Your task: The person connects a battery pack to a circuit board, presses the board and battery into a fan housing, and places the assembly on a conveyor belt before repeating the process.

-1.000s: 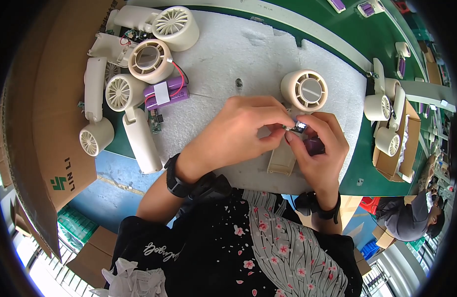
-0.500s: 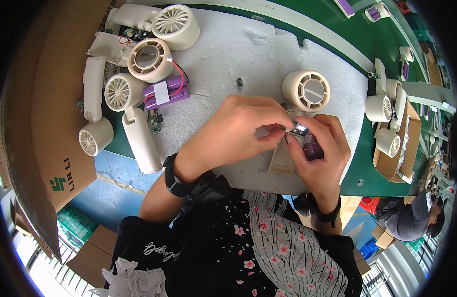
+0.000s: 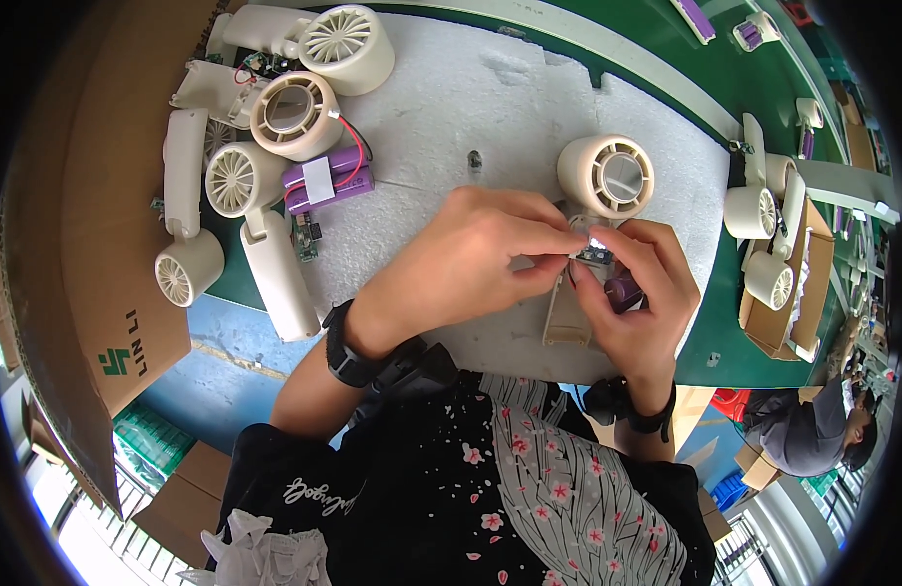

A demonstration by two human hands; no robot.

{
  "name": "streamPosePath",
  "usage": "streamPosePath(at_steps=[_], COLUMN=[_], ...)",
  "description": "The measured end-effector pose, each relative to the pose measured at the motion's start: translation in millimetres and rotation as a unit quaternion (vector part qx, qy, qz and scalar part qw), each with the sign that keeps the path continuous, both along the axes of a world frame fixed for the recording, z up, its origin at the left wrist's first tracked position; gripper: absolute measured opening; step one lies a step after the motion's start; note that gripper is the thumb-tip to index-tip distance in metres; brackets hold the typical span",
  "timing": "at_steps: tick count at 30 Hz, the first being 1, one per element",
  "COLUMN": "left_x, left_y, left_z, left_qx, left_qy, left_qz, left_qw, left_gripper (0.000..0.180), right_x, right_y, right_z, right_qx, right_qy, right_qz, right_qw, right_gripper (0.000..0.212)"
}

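Observation:
Both hands meet over a cream handheld fan whose round head [image 3: 607, 176] lies on the foam sheet, with its opened handle shell [image 3: 566, 320] pointing toward me. My right hand [image 3: 648, 298] grips a small circuit board [image 3: 595, 254] between thumb and fingers. At the board's left edge, the thumb and index finger of my left hand [image 3: 495, 242] are pinched together; whatever is between them is hidden. A purple battery cell [image 3: 623, 292] shows under my right palm, partly covered.
White foam [image 3: 421, 127] covers the green bench. On its left lie several fan bodies [image 3: 275, 278], a taped purple battery pack [image 3: 326, 183] with wires, and a loose circuit board [image 3: 305, 237]. A cardboard box [image 3: 812, 278] and more fans stand right. Another person [image 3: 807, 430] is at far right.
Both hands, the board and the handle shell have shifted slightly right. The board has tilted, and its bright glare has lessened. My left fingertips remain pinched at its edge.

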State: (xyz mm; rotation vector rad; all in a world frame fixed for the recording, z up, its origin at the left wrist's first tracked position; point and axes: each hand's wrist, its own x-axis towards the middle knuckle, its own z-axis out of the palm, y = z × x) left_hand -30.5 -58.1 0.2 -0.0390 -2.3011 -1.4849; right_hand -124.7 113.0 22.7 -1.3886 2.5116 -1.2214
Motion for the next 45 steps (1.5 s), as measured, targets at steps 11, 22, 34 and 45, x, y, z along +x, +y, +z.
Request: streamPosePath(at_steps=[11, 22, 34, 45], left_x=[-1, -2, -3, -1], left_y=[5, 7, 7, 13], left_z=[-2, -4, -6, -3], left_qx=[0.027, 0.025, 0.018, 0.133], left_qy=[-0.007, 0.001, 0.017, -0.039], left_qz=[0.017, 0.024, 0.025, -0.017], left_qw=[0.999, 0.999, 0.999, 0.990], left_gripper=[0.025, 0.022, 0.020, 0.037], right_x=[-4, -4, -2, 2], right_y=[1, 1, -2, -3], right_z=[-1, -3, -4, 3], right_qx=[-0.007, -0.001, -0.029, -0.009], right_qy=[-0.048, -0.047, -0.055, -0.169], right_qz=[0.011, -0.005, -0.011, -0.037], right_qw=[0.999, 0.999, 0.998, 0.985], right_gripper=[0.041, 0.038, 0.036, 0.028])
